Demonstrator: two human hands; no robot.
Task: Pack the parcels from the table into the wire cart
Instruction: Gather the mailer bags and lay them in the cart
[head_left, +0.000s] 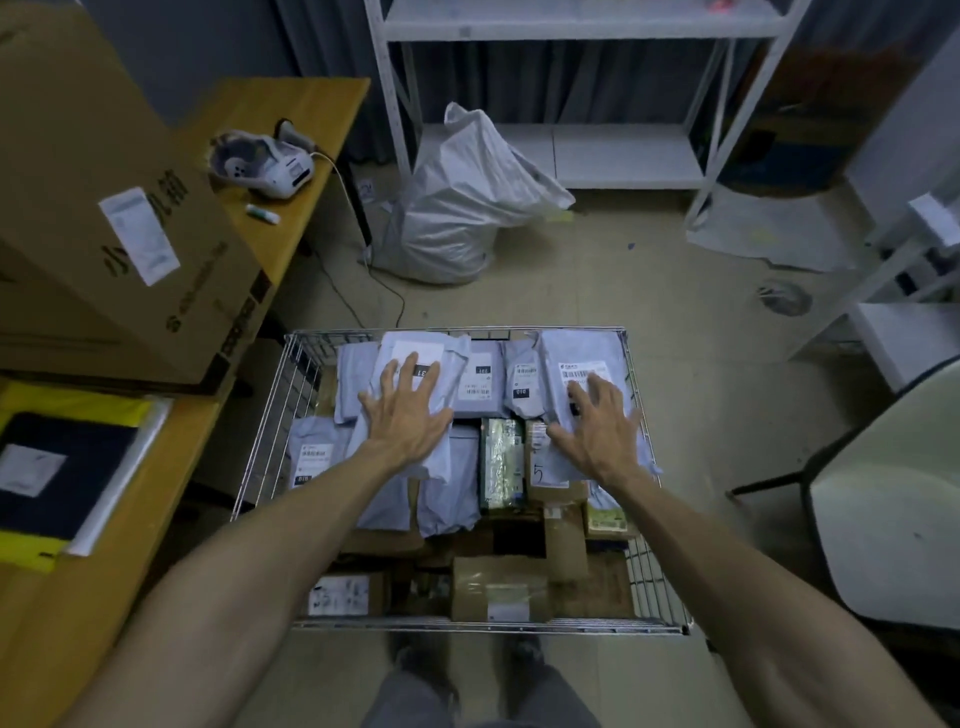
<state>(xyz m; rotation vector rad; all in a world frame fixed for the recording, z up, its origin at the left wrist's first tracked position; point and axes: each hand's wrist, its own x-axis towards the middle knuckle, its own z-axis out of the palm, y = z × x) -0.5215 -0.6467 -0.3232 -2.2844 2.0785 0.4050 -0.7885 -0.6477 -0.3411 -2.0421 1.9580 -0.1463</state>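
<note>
Beige floor (649, 291) fills the middle of the head view, with a white metal shelf rack (561, 156) along the top and a bulging grey sack (457, 208) slumped at its foot. Along the left edge runs a wooden surface (291, 156) carrying a large cardboard box (104, 208), a white label printer (265, 163) and, lower left, a yellow-and-black packet (62, 467).

At lower centre stands the wire cart (654, 587), well filled with parcels: grey poly mailers at its far end, brown cartons (493, 587) nearer the camera, a green wrapped box (501, 462) between them.

Both bare forearms reach in from the bottom of the frame. The left hand (410, 415) lies flat on a grey mailer (415, 374) in the cart's upper left, fingers (428, 379) spread apart. The right hand (597, 426) presses palm-down on another labelled grey mailer (582, 364) at upper right, fingers likewise splayed, gripping nothing.
</note>
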